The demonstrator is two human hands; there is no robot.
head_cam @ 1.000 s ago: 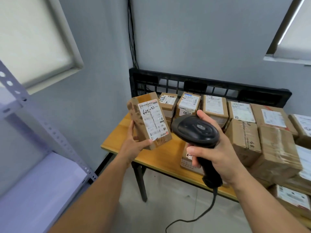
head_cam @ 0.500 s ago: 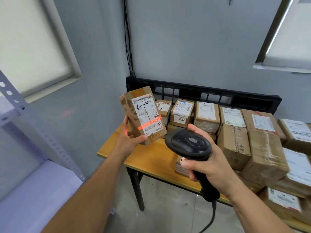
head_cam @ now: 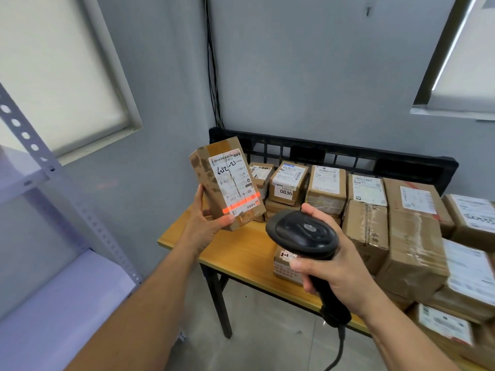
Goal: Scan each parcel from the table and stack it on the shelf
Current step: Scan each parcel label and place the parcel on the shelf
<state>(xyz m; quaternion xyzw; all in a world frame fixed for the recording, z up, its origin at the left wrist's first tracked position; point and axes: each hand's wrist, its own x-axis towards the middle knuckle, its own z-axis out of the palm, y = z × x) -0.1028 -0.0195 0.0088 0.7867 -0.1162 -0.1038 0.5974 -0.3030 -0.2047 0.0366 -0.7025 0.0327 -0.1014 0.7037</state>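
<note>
Parcel (head_cam: 227,183) is up off the table (head_cam: 241,250), gripped at its lower end in your left hand (head_cam: 206,226), with the red scan line across its label. Your right hand (head_cam: 340,271) is wrapped round the scanner (head_cam: 302,234). Shelf (head_cam: 67,303) shows nothing stacked; many boxes (head_cam: 407,236) are left, I judge.

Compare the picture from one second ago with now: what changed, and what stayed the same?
An orange scan line has appeared across the label of the held parcel, low on its barcode. The left hand still holds that parcel, the right hand still grips the scanner, and the other parcels lie unmoved.
</note>
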